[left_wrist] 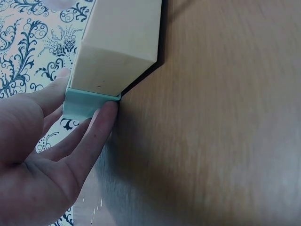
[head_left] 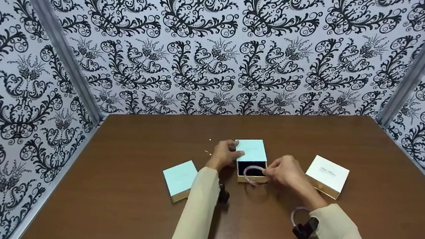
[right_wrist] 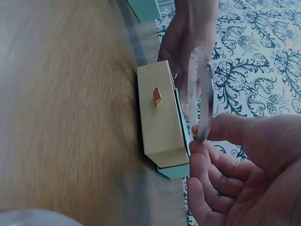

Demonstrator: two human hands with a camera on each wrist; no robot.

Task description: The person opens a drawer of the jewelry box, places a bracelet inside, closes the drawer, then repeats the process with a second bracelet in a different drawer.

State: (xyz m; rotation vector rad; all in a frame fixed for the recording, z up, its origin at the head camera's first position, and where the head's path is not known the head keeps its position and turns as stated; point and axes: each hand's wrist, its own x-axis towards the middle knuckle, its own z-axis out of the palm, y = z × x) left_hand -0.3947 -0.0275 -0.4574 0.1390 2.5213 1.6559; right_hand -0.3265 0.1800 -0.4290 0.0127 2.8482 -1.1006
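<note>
As the head view shows the drawer box (head_left: pixel 251 157): it lies on the brown table (head_left: pixel 139 140), turquoise cover (head_left: pixel 251 149) uppermost, gold drawer (head_left: pixel 245 179) partly out toward the person and dark inside.
Grip at the cover: the left hand (head_left: pixel 225 154) grasps the box from its left side, one digit resting on top.
Grip at the ring: the right hand (head_left: pixel 285 170) pinches a clear bangle (head_left: pixel 246 173) at its right edge; the ring overlaps the drawer's open part and front edge.
Boxes to either side: a second turquoise box (head_left: pixel 180 178) near the left forearm; a white, lettered box (head_left: pixel 329 172) beyond the right wrist.
Ring by the right sleeve: a second clear ring (head_left: pixel 292 216) on the table, partly hidden by a black wrist device (head_left: pixel 304 229).
Left wrist view, turquoise edge: fingertips (left_wrist: pixel 107 110) touch it, and the pale gold body of the box extends away from them.
Right wrist view, bangle: held nearly edge-on between thumb and fingers, just beside the box; whether the two touch cannot be told.
Right wrist view, drawer front: a tan pull tab (right_wrist: pixel 157 97) projects from it; the left hand shows behind.
</note>
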